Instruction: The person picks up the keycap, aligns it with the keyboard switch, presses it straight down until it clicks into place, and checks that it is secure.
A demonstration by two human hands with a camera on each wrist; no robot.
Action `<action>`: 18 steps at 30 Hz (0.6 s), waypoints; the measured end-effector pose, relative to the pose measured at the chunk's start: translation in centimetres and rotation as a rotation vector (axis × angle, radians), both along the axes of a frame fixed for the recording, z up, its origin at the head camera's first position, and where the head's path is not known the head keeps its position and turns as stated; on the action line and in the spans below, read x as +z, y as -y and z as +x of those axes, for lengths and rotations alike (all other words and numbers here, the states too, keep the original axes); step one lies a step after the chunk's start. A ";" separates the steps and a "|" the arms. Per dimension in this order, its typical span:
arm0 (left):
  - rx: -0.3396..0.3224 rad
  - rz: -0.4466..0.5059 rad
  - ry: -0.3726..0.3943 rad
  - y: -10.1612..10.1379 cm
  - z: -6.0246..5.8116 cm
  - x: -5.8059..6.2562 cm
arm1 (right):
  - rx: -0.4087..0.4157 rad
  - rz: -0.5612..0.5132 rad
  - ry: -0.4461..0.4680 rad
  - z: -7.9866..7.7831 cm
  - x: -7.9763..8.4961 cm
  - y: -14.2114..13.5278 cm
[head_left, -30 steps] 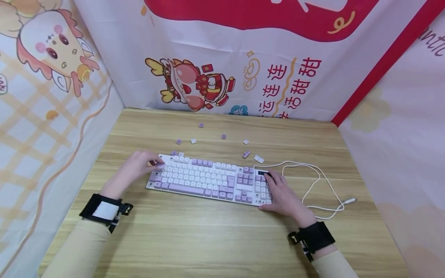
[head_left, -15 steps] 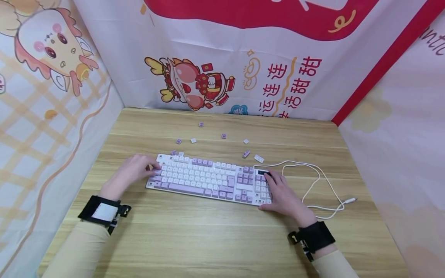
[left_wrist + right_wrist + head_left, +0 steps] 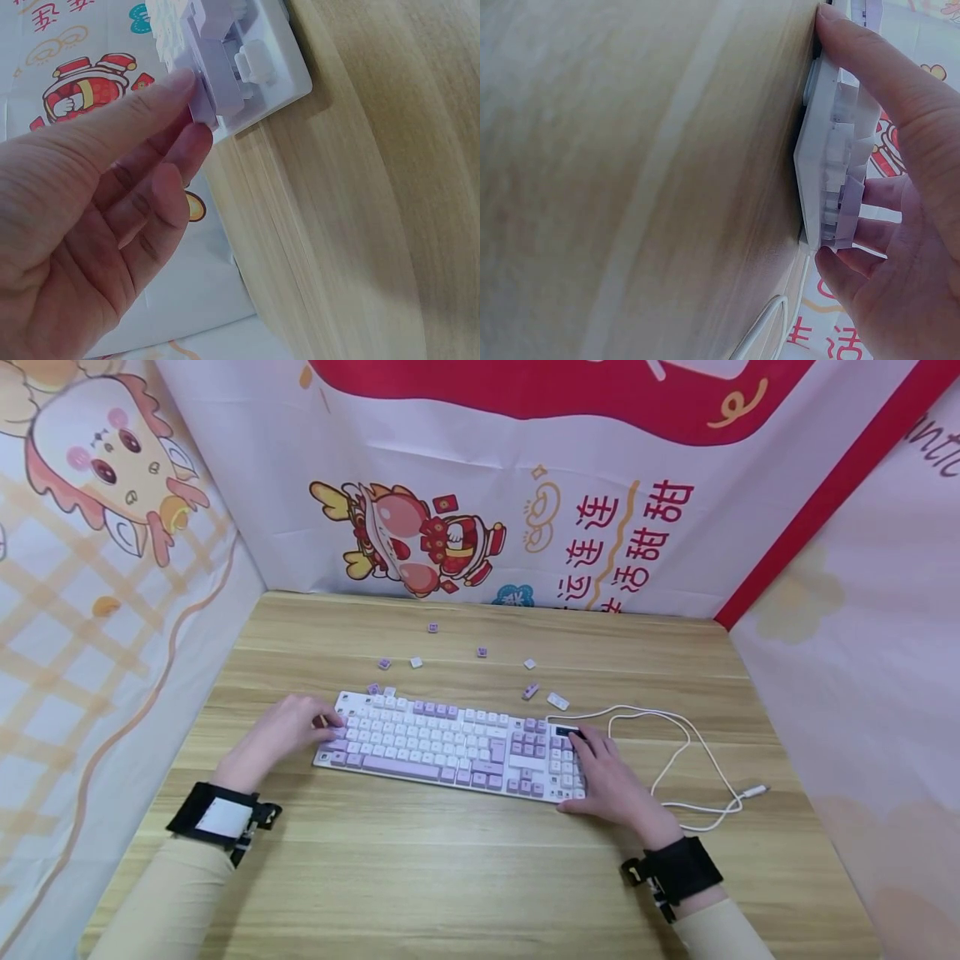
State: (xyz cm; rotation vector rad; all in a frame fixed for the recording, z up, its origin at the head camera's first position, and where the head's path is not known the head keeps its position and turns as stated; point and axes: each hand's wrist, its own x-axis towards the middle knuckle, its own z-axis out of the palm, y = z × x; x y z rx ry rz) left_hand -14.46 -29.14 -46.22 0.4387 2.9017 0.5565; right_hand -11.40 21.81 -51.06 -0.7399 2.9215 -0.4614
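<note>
A white and purple keyboard (image 3: 427, 742) lies on the wooden table between both hands. At its left end, my left hand (image 3: 288, 727) pinches a purple keycap (image 3: 202, 109) between thumb and index finger, right at the row of side keys. The other fingers curl loosely below. Near the keyboard's corner in the left wrist view, a white key switch (image 3: 256, 61) shows without a cap. My right hand (image 3: 613, 781) grips the right end of the keyboard, thumb along the near edge and fingertips over the far keys.
Loose keycaps lie behind the keyboard, among them a purple one (image 3: 432, 627), a white one (image 3: 416, 662) and a longer white one (image 3: 558, 701). A white cable (image 3: 705, 752) loops over the table at the right. Printed cloth (image 3: 277, 468) walls in the back and sides.
My left hand has moved a little toward the near side along the keyboard's left end, uncovering its far left corner. The right hand stays in place on the keyboard.
</note>
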 end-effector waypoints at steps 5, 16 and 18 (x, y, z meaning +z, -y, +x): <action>0.009 0.007 0.006 -0.1 -0.2 -0.1 | -0.004 0.001 0.006 0.0 0.0 0.0; 0.000 -0.022 0.007 0.2 -0.6 0.2 | 0.005 -0.001 -0.026 0.0 -0.2 0.0; 0.017 -0.001 0.029 0.3 -0.9 0.1 | 0.006 0.000 -0.027 0.0 -0.2 0.0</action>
